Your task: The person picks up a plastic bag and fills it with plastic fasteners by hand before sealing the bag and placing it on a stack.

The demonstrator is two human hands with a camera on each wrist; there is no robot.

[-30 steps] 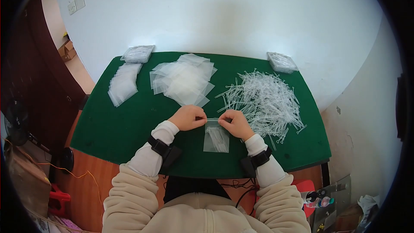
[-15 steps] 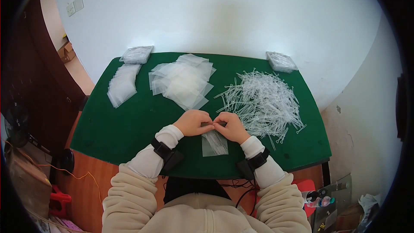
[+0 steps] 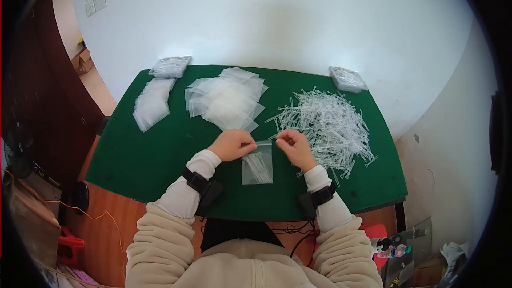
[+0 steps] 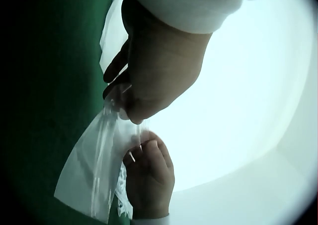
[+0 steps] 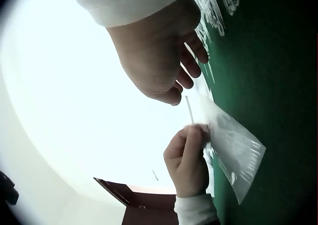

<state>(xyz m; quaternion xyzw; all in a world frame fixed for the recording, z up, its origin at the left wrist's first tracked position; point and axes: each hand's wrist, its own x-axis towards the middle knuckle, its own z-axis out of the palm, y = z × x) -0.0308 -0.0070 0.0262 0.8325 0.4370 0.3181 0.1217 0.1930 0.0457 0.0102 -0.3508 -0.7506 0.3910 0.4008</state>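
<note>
A clear zip bag (image 3: pixel 266 154) hangs in front of the person, with several thin clear plastic sticks (image 3: pixel 257 168) inside. My left hand (image 3: pixel 232 145) pinches the bag's upper left corner between thumb and finger, as the right wrist view also shows with the bag (image 5: pixel 233 140) tilted. To the right of the bag's top edge, my right hand (image 3: pixel 296 150) is apart from it, fingers loosely bent and holding nothing. Beyond that hand lies a big heap of clear sticks with ringed ends (image 3: pixel 330 128).
Empty-looking zip bags (image 3: pixel 226 101) lie in a loose pile at the table's middle back. A fanned row of bags (image 3: pixel 152 104) is at the left. Packs of sticks stand at the back left (image 3: pixel 170 67) and back right (image 3: pixel 348 78) of the green table (image 3: pixel 138 160).
Both hands pinched the bag's top edge and came together at its middle. Now they have parted; the right hand has let go, and the bag has shifted slightly left with the left hand.
</note>
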